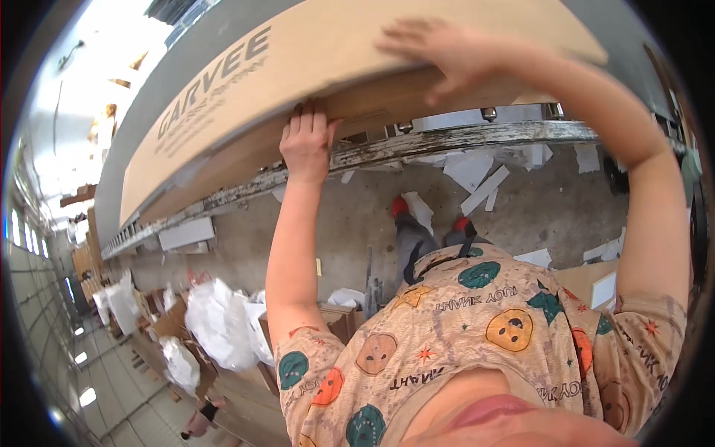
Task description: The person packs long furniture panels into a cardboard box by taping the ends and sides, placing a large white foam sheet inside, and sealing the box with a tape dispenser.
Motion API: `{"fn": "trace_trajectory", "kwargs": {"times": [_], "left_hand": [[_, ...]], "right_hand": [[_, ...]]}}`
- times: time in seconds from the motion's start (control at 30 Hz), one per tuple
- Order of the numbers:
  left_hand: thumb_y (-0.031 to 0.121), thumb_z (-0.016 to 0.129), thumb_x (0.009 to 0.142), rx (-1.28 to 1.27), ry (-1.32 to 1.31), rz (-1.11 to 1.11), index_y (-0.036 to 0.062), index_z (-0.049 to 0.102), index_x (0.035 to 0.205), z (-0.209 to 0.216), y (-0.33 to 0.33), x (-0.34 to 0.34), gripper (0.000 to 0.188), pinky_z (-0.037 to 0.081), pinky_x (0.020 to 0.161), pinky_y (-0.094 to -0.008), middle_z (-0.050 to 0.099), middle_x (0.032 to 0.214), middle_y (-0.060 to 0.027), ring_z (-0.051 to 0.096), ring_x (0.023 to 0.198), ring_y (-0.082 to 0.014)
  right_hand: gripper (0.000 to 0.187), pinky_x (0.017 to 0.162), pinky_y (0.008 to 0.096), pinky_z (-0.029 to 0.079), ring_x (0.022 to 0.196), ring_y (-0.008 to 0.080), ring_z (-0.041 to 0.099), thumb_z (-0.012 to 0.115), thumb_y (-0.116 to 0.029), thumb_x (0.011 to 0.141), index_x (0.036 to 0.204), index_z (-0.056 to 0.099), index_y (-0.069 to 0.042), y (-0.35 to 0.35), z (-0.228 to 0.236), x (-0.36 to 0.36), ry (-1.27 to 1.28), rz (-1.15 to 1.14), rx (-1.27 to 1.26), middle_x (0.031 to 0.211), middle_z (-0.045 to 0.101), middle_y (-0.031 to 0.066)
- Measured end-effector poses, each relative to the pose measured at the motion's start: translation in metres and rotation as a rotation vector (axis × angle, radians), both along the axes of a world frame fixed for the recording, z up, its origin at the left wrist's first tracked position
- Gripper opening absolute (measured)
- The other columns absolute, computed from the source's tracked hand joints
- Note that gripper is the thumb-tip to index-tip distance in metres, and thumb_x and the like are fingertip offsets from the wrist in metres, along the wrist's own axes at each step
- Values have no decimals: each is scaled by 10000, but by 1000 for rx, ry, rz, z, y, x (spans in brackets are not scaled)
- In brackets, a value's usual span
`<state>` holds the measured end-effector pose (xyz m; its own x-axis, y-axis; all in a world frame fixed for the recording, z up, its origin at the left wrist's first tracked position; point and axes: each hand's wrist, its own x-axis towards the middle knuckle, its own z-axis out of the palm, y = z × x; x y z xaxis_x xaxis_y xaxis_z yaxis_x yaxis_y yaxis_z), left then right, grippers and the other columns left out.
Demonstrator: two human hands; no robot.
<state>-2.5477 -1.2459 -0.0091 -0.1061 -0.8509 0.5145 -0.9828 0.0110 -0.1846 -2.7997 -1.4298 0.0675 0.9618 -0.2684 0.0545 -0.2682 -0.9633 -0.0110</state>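
A long, flat brown cardboard box [357,56] with dark printing lies across the far side of the view. At its near long edge, my left hand [307,145] is closed, fingers curled at the rim and thumb out to the right. My right hand [439,52] is over the box's upper face, farther right, with its fingers spread and slightly smeared by motion. Nothing shows in its grasp, and whether it touches the cardboard I cannot tell. The left fingertips are partly hidden at the edge.
Beneath the box runs a worn conveyor rail [417,141] with metal rollers. Scraps of white paper [469,170] litter the concrete floor. Large translucent plastic bags [223,324] sit among cardboard at the lower left. Another person [201,419] is in the distance there.
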Motion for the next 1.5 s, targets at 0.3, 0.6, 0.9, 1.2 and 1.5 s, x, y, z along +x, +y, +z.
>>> {"fn": "trace_trajectory", "kwargs": {"times": [0.3, 0.6, 0.9, 1.2, 1.5], "left_hand": [[240, 688, 815, -335, 311, -135, 20, 665, 1041, -36, 12, -39, 316, 480, 915, -407, 654, 1066, -117, 602, 1059, -301], [372, 684, 801, -97, 121, -253, 47, 506, 1313, -32, -46, -47, 632, 351, 1066, -442, 510, 1337, -116, 470, 1245, -302], [342, 677, 801, -85, 225, -169, 64, 549, 1291, -35, -31, -52, 578, 352, 1074, -447, 522, 1339, -117, 472, 1255, -306], [280, 689, 807, -125, 344, -176, 89, 617, 1231, -30, -38, -49, 471, 370, 1063, -436, 582, 1286, -85, 518, 1213, -289], [226, 731, 769, -179, 409, -218, 78, 687, 1091, -20, -41, -43, 357, 377, 1050, -440, 635, 1200, -79, 552, 1170, -289]], "right_hand": [[774, 1166, 390, 217, 1435, 260, 215, 636, -217, 816, 1488, 255, -163, 22, -77, -6, -87, -69, -198, 1530, 290, 69], [588, 1130, 434, 266, 1404, 305, 273, 576, -275, 919, 1429, 360, -76, 21, -20, 11, 113, -62, 307, 1492, 341, 140], [548, 1146, 423, 220, 1400, 309, 271, 405, -355, 985, 1427, 341, -37, -8, -88, 46, -342, -411, -58, 1481, 349, 163], [621, 1142, 474, 216, 1367, 367, 326, 291, -425, 970, 1370, 414, 33, -152, -66, 150, -140, -673, 123, 1441, 387, 235], [499, 1080, 497, 295, 1248, 369, 463, 329, -358, 947, 1169, 604, -5, -153, -67, 163, -240, -763, 142, 1304, 538, 214]]}}
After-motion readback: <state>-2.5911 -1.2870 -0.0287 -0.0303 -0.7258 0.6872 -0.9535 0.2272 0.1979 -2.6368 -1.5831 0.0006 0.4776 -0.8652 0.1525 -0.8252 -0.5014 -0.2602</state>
